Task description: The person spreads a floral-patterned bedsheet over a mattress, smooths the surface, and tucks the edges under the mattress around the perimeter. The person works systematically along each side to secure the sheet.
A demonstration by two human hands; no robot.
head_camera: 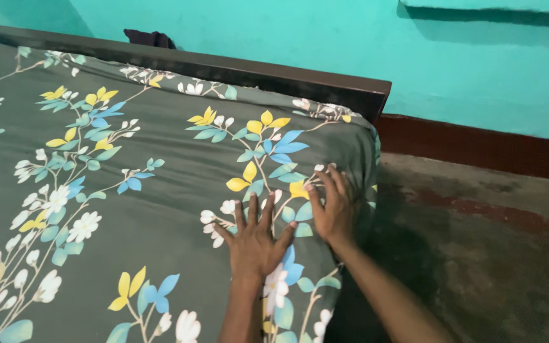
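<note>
While both hands press flat, the bedsheet (160,190) lies spread over the bed near its corner.
Left hand (255,238) fingers splayed wide, palm down on the cloth; right hand (333,206) just beside it, fingers spread at the bed's edge — neither grips anything. Sheet looks soft, light, easily creased — likely best pinched at the hem past the right fingers. Headboard (223,70) lies beyond; bare floor (478,254) offers open room rightward.

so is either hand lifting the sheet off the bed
No, the left hand and right hand both lie flat on the floral sheet.
</note>
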